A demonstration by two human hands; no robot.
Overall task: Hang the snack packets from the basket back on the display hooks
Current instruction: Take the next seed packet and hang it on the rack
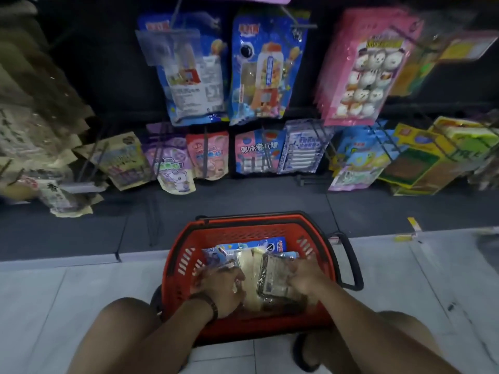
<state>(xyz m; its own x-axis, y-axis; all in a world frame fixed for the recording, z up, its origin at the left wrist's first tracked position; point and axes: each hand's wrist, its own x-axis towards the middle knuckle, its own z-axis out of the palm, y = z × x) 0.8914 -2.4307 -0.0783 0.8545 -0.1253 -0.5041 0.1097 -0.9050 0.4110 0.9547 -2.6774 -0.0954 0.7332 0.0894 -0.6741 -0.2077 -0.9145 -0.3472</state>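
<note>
I see the red basket [243, 230] standing on the pale tiled floor [81, 292] between bare knees, right in front of the rack. Both hands are down inside it among the snack packets [253, 248]. My right grip [305, 279] has its fingers curled round the edge of a clear packet [271, 276] lying on top of the pile. My left grip [220, 286], with a dark band [209, 303] on the wrist, rests on the packets at the basket's left side; blur stops me telling whether its fingers have hold of anything. Above, the display hooks [293, 18] carry two blue packets [267, 68] side by side and a pink stack [361, 74] to their right, with a lower row of smaller bags [259, 152] beneath.
</note>
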